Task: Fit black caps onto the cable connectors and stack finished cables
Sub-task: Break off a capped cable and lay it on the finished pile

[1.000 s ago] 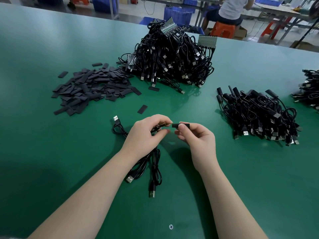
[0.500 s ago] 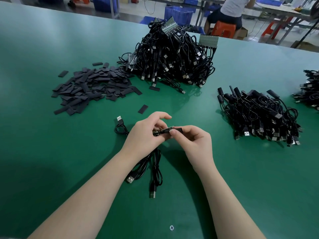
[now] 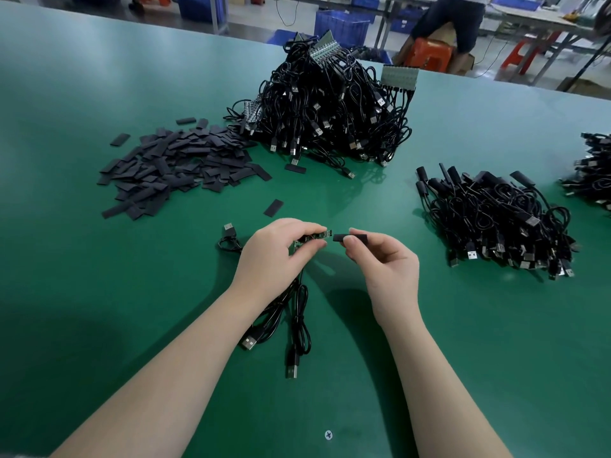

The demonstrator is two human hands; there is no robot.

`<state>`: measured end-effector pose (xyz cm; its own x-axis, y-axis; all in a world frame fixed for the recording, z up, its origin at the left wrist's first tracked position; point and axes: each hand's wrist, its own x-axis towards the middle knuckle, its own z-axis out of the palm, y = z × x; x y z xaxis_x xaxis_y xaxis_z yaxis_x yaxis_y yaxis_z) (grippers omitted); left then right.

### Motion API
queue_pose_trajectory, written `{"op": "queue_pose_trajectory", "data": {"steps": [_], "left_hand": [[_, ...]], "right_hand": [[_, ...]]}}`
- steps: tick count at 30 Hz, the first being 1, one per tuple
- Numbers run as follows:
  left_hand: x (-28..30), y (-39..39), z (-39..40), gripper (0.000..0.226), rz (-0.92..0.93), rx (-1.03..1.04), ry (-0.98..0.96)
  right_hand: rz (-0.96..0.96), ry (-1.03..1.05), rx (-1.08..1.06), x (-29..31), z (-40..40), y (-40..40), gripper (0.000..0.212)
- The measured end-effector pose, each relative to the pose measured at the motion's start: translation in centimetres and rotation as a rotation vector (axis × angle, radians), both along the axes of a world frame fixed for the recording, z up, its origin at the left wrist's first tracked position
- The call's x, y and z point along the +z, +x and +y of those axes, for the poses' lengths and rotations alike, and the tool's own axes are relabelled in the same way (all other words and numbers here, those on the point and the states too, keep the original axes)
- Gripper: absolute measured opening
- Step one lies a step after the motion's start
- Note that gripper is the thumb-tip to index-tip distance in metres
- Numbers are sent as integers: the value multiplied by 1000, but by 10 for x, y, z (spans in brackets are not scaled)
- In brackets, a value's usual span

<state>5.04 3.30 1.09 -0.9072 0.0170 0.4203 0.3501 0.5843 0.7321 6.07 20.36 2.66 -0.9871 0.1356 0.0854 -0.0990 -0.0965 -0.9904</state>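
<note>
Left hand (image 3: 276,251) pinching green connector board (image 3: 314,238), right hand (image 3: 385,259) pinching black cap (image 3: 350,239), just apart

Bright, even overhead light. Matte green work surface (image 3: 99,94) shows pale sheen at far left and mild glare near centre. Soft dark shadows under both forearms and at lower left. Wide-angle bending at far edge. Centre sharp; background floor and blue plastic crates (image 3: 342,23) slightly soft.
</note>
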Motion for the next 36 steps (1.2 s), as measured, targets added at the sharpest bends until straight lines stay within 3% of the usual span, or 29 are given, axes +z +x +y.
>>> {"op": "queue_pose_trajectory", "data": {"steps": [8,14,36], "left_hand": [[0,0,0,21,0,-26,12],[-1,0,0,20,-6,-21,14],[-1,1,-2,22,-10,-53,57]], "right_hand": [[76,70,-21,-1,-2,2,21],[96,54,-5,-1,-2,2,32],[162,116,7,-2,-3,6,25]]}}
